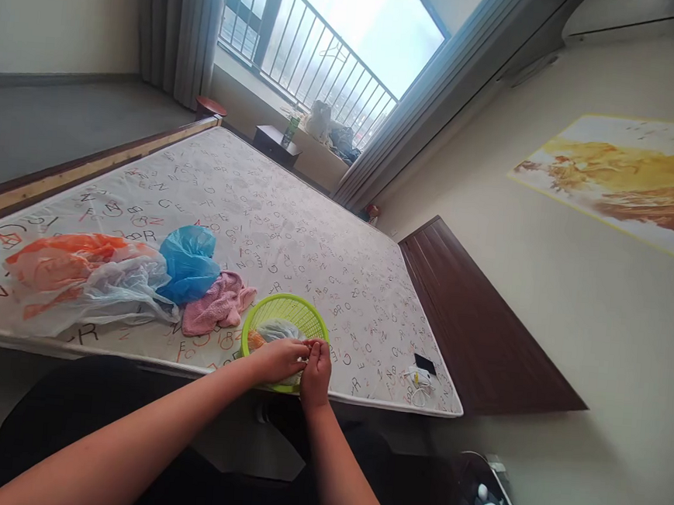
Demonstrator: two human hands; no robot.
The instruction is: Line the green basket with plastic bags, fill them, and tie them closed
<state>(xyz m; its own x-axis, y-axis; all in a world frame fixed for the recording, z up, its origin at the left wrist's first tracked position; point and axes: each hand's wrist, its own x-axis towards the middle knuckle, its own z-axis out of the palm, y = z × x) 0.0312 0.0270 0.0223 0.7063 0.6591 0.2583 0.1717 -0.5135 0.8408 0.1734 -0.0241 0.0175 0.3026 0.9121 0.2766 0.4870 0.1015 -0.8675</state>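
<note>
My left hand (280, 360) and my right hand (316, 374) meet over the near right side of a lime-green plastic basket (286, 303) at the mattress edge. The fingertips of both are pinched together; a small reddish spot shows between them, too small to name. Inside the basket lie a crumpled pale plastic bag (277, 329) and something orange (255, 341), partly hidden by my left hand. Left of the basket, a pink cloth (219, 305) lies bunched up. Beside it sit a blue plastic bag (189, 260), a clear white bag (127, 286) and an orange-red bag (71, 259).
The letter-printed mattress (292, 233) stretches away toward the window. On its near right corner are a dark phone-like object (425, 364) and a white charger with cable (419, 377). A dark brown headboard (477, 326) stands right; a nightstand (276, 145) holds a green can.
</note>
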